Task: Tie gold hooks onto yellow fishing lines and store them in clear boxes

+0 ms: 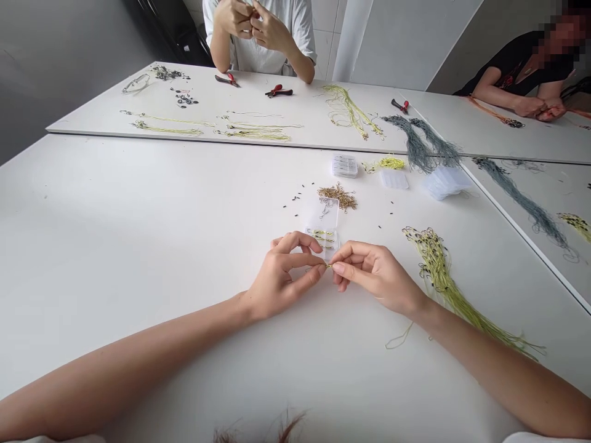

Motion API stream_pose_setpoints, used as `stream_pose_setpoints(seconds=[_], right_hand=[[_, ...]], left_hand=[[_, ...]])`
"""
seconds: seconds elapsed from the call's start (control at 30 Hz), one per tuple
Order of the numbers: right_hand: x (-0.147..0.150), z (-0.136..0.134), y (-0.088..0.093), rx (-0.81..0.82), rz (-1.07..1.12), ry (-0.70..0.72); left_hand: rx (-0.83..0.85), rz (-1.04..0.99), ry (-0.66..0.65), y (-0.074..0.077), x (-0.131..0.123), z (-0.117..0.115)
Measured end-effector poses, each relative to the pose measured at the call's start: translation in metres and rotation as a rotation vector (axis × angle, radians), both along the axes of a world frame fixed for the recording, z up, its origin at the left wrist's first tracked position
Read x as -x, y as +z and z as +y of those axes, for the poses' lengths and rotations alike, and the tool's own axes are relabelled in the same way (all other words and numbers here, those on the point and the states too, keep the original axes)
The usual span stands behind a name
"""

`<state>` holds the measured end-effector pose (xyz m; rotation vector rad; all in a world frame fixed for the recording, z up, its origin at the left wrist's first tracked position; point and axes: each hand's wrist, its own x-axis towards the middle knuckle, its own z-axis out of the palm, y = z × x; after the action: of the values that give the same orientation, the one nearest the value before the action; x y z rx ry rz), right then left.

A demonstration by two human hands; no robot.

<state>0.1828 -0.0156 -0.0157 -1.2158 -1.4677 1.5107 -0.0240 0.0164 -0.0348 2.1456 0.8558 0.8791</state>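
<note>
My left hand [286, 274] and my right hand [376, 274] meet over the table, thumbs and forefingers pinched. Between their fingertips is a small yellow-green bundle of line [329, 266], mostly covered by the fingers. Just beyond them lies an open clear plastic box [336, 239] holding several yellow bundles in its compartments. Silver clips [327, 208] rest by its raised lid, beside a pile of brass-coloured swivels [341, 198]. Right of my right hand, a long hank of yellow-green lines [443, 283] with dark hooks at its top runs partly behind my forearm.
Tiny black pieces [295, 200] are scattered beyond the box. Farther back are a closed clear box [344, 166], stacked clear cases [446, 183] and grey-blue line hanks [418, 144]. Red-handled pliers [279, 91] lie before a person [261, 37] opposite; another person [526, 74] sits right.
</note>
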Motion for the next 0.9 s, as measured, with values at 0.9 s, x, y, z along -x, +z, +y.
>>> stream_pose_setpoints(seconds=[0.9], right_hand=[[-0.0003,0.0038,-0.0093,0.037,0.070,-0.078]], left_hand=[[-0.039,0.049,0.070,-0.0009,-0.0007,-0.0050]])
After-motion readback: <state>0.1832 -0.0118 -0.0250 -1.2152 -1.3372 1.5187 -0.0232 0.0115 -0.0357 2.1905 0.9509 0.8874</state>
